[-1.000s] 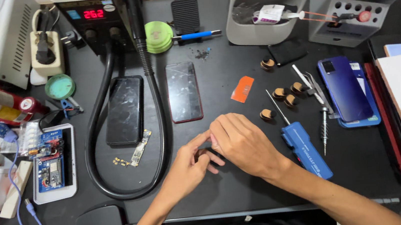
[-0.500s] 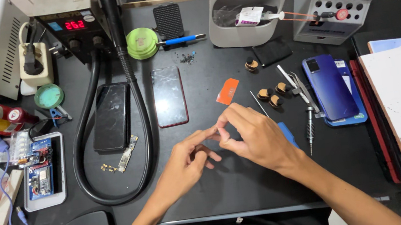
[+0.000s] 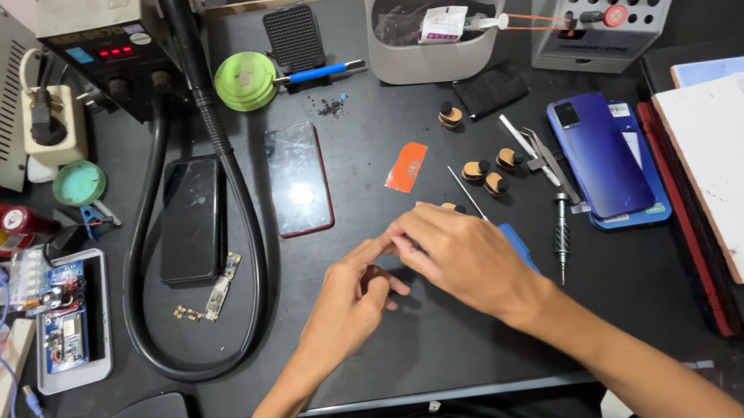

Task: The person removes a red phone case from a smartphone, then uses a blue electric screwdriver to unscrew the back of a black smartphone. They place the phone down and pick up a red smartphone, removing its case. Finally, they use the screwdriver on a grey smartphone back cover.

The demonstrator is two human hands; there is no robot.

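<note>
Two hands, mine, meet over the middle of the black table point(image 3: 425, 343), just in front of me. My left hand point(image 3: 346, 310) is curled, its grip pinching a small dark brown object point(image 3: 373, 281) between thumb and fingertips; most of that object is hidden, so I cannot tell its exact shape, its long axis or which way it points. My right hand point(image 3: 461, 255) lies over it from the right, fingers pressed together at the same spot; whether they also grip the piece I cannot tell.

Judging from the layout, the work looks mid-way: a red-edged phone point(image 3: 298, 178) and a black phone point(image 3: 191, 220) lie flat, long sides running away from me, with a bare circuit board point(image 3: 221, 292) just beside the black one. Several small round brown caps point(image 3: 487, 168) sit near an orange pick point(image 3: 407, 167), and a screwdriver point(image 3: 562, 236) lies untouched, right of my hands.
</note>
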